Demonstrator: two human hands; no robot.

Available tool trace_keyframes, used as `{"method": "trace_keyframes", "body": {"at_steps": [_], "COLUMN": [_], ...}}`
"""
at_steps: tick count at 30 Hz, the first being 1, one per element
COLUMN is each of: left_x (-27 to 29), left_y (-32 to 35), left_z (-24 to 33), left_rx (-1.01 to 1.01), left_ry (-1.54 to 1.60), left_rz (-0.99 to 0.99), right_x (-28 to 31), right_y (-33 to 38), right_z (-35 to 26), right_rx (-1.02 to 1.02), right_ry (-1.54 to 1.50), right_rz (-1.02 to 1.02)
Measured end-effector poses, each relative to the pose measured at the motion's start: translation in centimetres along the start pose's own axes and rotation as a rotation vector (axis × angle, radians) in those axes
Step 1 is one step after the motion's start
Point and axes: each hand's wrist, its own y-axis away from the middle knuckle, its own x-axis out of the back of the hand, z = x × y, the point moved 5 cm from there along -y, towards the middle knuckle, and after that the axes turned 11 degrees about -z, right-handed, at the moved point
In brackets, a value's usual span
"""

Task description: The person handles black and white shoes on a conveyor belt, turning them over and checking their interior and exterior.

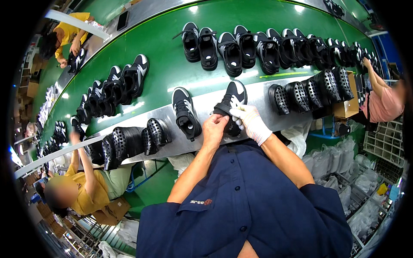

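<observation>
A black and grey sneaker (236, 89) stands on the steel ledge (206, 91) right in front of me, its toe pointing away. My bare left hand (214, 130) is closed at the shoe's near left side, thumb and fingers pinching the dark strap (222, 108) over its opening. From the right, my right hand (251, 122), in a white striped glove, has its fingers bent against the same shoe by the strap. Exactly what the gloved fingertips grip is partly hidden. To the left, the matching sneaker (187, 115) stands apart, untouched.
Black perforated shoe forms (297, 96) line the ledge on the right, and more forms (127, 141) on the left. Rows of sneakers (230, 53) stand on the green conveyor belt (172, 69). Co-workers (86, 189) work at both sides. A cardboard box (347, 108) is at right.
</observation>
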Motion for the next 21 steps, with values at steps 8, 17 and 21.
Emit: {"method": "trace_keyframes", "body": {"at_steps": [8,17,21], "left_x": [0.2,0.3,0.3], "left_y": [-0.1,0.1,0.0], "left_z": [-0.8,-1.0,-1.2], "left_rx": [-0.03,0.034,0.048], "left_ry": [0.317,0.311,0.3], "left_rz": [0.013,0.067,0.069], "right_x": [1.1,0.4,0.3], "right_y": [-0.1,0.6,0.6], "right_z": [2.8,2.7,3.3], "right_rx": [-0.021,-0.012,-0.005], "right_ry": [0.021,0.114,0.099], "right_rz": [0.085,0.12,0.106]}}
